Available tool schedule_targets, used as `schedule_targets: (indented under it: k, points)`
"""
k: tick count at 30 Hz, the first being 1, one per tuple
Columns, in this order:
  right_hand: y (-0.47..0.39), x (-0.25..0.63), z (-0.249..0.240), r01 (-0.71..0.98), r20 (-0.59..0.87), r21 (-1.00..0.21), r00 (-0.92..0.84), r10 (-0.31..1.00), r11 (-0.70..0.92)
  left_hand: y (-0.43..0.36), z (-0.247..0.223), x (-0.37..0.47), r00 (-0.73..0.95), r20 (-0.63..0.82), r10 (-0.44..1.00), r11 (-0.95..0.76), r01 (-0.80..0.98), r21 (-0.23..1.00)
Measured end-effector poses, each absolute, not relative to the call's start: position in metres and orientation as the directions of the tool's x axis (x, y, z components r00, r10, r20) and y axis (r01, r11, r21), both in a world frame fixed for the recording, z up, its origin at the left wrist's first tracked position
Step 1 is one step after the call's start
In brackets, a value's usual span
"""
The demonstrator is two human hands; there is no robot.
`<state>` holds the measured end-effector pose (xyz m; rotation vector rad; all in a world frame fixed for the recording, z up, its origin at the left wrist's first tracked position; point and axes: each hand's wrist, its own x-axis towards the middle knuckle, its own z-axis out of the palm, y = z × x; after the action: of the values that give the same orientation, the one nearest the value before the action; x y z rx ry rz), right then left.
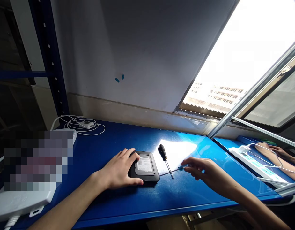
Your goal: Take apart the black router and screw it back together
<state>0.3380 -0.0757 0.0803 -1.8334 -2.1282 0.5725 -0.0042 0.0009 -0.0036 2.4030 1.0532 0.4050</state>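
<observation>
A black box-shaped device [156, 166] with rounded corners and a white printed label lies flat on the blue tabletop. My left hand [121, 171] grips its left side, fingers over the far edge and thumb along the near edge. In a pinch, my right hand [202, 171] holds a thin screwdriver [171, 172] by its translucent blue handle. Its shaft points left and its tip meets the device's right side; whether it sits in a gap there I cannot tell. Another screwdriver [163, 151], black-handled, lies between the device and my right hand, its shaft crossing the thin one.
A white power strip [23, 204] stands at left, partly blurred out, with a coiled white cable [75, 124] behind it. To the right, past a metal frame post [221, 123], another power strip [259, 166] lies near another person's hands [269, 153]. A wall [137, 48] closes the back.
</observation>
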Motion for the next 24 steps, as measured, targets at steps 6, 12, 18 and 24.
schedule_targets:
  k: [6, 12, 18, 24]
  points:
    - [-0.073, 0.336, 0.081, 0.883, -0.009, -0.441, -0.183, 0.983, 0.16, 0.0, -0.001, -0.004, 0.661, 0.055, 0.749, -0.583, 0.617, 0.529]
    - [-0.067, 0.332, 0.087, 0.877, 0.06, -0.385, -0.286, 0.956, 0.286, 0.001, -0.002, -0.004, 0.664, 0.076, 0.744, -0.59, 0.6, 0.54]
    - [-0.059, 0.321, 0.092, 0.848, 0.103, -0.311, -0.419, 0.902, 0.429, 0.003, -0.004, -0.003, 0.668, 0.084, 0.739, -0.598, 0.593, 0.539]
    - [-0.052, 0.309, 0.096, 0.835, 0.093, -0.244, -0.486, 0.869, 0.493, 0.002, -0.004, -0.004, 0.663, 0.094, 0.742, -0.601, 0.597, 0.532]
